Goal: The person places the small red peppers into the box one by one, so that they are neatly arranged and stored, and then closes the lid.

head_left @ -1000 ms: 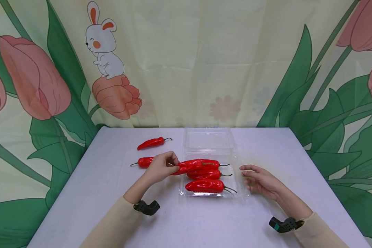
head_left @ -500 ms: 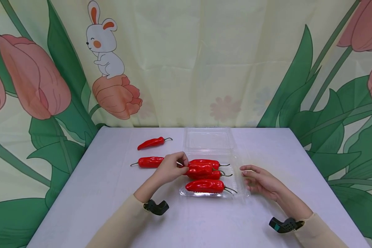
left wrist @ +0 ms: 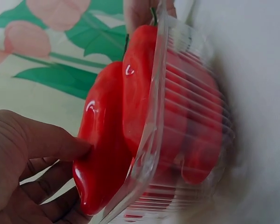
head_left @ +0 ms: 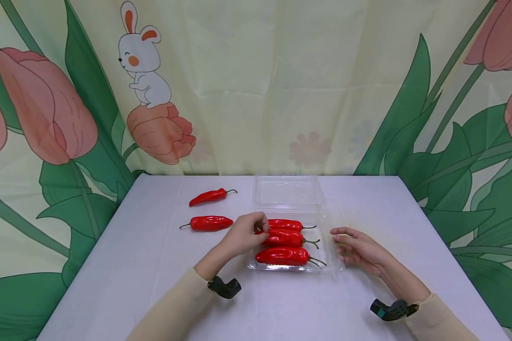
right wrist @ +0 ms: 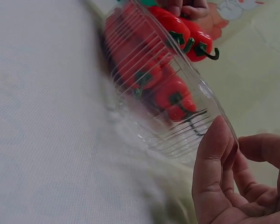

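Note:
A clear plastic clamshell box (head_left: pixel 332 248) lies open with red chili peppers in it. My left hand (head_left: pixel 248 233) pinches the tip end of one chili pepper (head_left: pixel 285 238), thumb on its side, in the left wrist view as well. That pepper lies between a front pepper (head_left: pixel 281 256) and a back pepper (head_left: pixel 287 224), its stem pointing right. More peppers show under them through the ribbed wall (left wrist: pixel 196 112). At the box's right side, my right hand (head_left: pixel 361 250) pinches the rim between thumb and fingers, seen in the right wrist view.
Left of the box, two red chili peppers lie on the white table (head_left: pixel 111 284): a slim one (head_left: pixel 209 196) farther back and a thicker one (head_left: pixel 209 223) nearer. The box's lid (head_left: pixel 288 192) lies folded back toward the printed curtain (head_left: pixel 247 94).
My left hand has moved right and slightly nearer, bringing its pepper down between the front and back ones. The loose thick pepper has come into full view. My right hand stays put.

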A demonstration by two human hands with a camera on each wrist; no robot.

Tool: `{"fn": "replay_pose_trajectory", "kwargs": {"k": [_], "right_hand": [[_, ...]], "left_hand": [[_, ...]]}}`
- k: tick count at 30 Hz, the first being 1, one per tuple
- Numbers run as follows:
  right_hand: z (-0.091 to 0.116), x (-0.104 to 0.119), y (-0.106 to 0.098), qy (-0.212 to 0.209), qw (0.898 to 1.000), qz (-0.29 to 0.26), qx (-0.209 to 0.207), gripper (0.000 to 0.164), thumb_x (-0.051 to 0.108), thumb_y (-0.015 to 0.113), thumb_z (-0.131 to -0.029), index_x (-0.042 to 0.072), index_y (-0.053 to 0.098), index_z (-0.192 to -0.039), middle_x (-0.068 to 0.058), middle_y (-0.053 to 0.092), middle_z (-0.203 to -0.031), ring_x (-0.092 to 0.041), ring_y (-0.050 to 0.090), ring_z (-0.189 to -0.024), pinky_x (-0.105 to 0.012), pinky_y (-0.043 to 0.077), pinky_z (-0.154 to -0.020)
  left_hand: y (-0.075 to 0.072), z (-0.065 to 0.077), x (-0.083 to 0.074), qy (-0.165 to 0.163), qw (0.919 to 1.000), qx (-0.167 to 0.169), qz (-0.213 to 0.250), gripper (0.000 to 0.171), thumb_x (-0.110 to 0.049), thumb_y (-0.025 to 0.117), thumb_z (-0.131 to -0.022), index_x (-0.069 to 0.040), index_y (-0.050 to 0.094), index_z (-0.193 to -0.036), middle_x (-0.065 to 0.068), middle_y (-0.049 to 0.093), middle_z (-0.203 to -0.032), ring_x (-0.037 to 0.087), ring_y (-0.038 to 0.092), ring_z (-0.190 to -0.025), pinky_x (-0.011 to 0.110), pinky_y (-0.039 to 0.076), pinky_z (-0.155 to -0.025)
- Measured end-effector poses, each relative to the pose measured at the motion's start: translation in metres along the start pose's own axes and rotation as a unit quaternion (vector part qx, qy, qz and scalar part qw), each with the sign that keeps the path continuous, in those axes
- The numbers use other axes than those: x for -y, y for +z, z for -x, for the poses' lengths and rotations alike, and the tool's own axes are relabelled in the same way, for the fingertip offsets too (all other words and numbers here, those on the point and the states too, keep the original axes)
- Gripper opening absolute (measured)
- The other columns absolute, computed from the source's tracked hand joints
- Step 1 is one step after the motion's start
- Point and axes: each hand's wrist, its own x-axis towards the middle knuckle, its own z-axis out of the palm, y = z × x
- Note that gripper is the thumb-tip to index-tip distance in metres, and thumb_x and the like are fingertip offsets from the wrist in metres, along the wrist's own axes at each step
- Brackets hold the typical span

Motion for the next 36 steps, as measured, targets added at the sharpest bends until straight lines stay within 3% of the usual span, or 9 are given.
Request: {"fn": "replay_pose_trajectory", "kwargs": {"k": [20, 26, 31, 36], "right_hand": [[0.000, 0.000, 0.000, 0.003, 1.000, -0.003, 0.003, 0.047, 0.025, 0.059, -0.106, 0.001, 0.044, -0.145, -0.005, 0.059, -0.114, -0.011, 0.062, -0.080, -0.022, 0.059, -0.070], [-0.001, -0.001, 0.001, 0.004, 1.000, -0.001, 0.001, 0.049, 0.026, 0.060, -0.106, 0.002, 0.044, -0.145, -0.005, 0.058, -0.114, -0.011, 0.062, -0.080, -0.022, 0.059, -0.070], [-0.001, -0.001, 0.001, 0.004, 1.000, 0.000, -0.002, 0.049, 0.026, 0.060, -0.105, 0.002, 0.044, -0.146, -0.006, 0.059, -0.114, -0.011, 0.062, -0.080, -0.022, 0.059, -0.070], [-0.001, -0.002, 0.000, 0.004, 1.000, -0.001, -0.005, 0.050, 0.026, 0.060, -0.106, 0.002, 0.043, -0.146, -0.005, 0.059, -0.115, -0.011, 0.063, -0.080, -0.022, 0.058, -0.070]], "left_hand": [[0.012, -0.001, 0.001, 0.002, 0.9995, 0.006, -0.032, 0.022, -0.009, 0.080, -0.086, -0.018, 0.061, -0.091, -0.003, 0.066, -0.091, 0.016, 0.062, -0.089, 0.030, 0.060, -0.078], [0.013, 0.000, 0.003, 0.013, 0.9974, -0.006, -0.071, 0.022, -0.012, 0.081, -0.085, -0.020, 0.062, -0.089, -0.002, 0.069, -0.098, 0.018, 0.061, -0.098, 0.030, 0.061, -0.077], [0.013, 0.001, 0.004, 0.008, 0.9955, -0.012, -0.094, 0.021, -0.016, 0.083, -0.084, -0.022, 0.063, -0.088, -0.003, 0.070, -0.096, 0.020, 0.058, -0.105, 0.048, 0.051, -0.099], [0.012, 0.001, 0.005, 0.008, 0.9954, -0.003, -0.096, 0.019, -0.018, 0.083, -0.084, -0.022, 0.065, -0.090, -0.003, 0.070, -0.099, 0.019, 0.058, -0.106, 0.054, 0.040, -0.105]]}}
